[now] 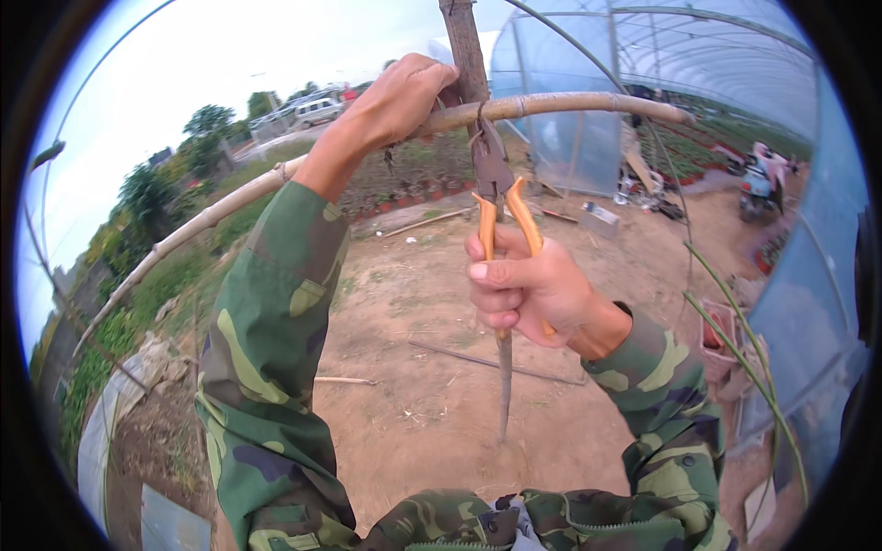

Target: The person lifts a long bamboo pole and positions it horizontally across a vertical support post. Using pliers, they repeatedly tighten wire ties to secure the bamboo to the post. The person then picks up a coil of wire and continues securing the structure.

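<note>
A bamboo pole (570, 103) lies across an upright wooden post (466, 50), and thin wire (480, 118) goes around the pole at the crossing. My left hand (401, 95) is closed over the pole just left of the post, its fingertips partly hidden against the wood. My right hand (542, 285) grips a pair of pliers (524, 219) with orange handles, fingers wrapped round them below the crossing. The dark jaws point up and touch the wire area under the pole; their exact bite cannot be made out.
Plastic-covered greenhouse walls (560, 119) stand ahead and right. A scooter (763, 184) is parked at the right, with a pink crate (718, 340) nearer. Thin green stems (749, 367) rise at the right. A stick (496, 361) lies on bare soil; a white van (317, 110) is far left.
</note>
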Available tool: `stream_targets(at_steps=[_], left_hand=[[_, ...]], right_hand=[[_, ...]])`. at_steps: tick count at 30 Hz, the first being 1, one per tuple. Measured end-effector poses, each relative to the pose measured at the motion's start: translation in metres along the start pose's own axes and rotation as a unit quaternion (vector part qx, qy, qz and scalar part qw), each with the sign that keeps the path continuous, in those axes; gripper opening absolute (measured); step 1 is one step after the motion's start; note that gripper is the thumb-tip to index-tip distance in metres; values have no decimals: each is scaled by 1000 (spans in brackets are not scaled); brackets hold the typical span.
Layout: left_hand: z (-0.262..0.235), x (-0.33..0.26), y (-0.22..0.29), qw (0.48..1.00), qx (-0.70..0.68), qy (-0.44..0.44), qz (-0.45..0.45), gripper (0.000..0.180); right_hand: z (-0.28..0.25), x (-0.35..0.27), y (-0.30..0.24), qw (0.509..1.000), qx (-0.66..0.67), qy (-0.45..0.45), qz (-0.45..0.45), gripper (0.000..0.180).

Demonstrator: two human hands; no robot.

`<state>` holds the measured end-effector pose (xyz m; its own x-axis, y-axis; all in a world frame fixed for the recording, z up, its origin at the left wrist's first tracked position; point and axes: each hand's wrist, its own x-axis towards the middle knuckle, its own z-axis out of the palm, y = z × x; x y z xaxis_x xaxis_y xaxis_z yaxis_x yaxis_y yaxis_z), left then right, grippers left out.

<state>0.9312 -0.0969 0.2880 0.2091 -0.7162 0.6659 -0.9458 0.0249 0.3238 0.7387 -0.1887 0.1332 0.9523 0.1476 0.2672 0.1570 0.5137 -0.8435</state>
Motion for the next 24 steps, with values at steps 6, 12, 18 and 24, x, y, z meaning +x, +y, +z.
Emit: stream_targets(at_steps=[6, 12, 18, 24], left_hand=[[-10, -4, -6, 997, 26, -41, 65, 50], [2, 14, -19, 960, 202, -39, 190, 35], [-2, 16, -23, 916, 291, -106, 255, 24], [16, 12, -23, 934, 206, -69, 283, 32]], right_hand=[[37, 5, 15, 915, -280, 290, -6, 20], [28, 6, 16, 621, -649, 437, -46, 15], [30, -1, -8, 371, -810, 454, -15, 21], [39, -25, -46, 145, -905, 397, 52, 28]])
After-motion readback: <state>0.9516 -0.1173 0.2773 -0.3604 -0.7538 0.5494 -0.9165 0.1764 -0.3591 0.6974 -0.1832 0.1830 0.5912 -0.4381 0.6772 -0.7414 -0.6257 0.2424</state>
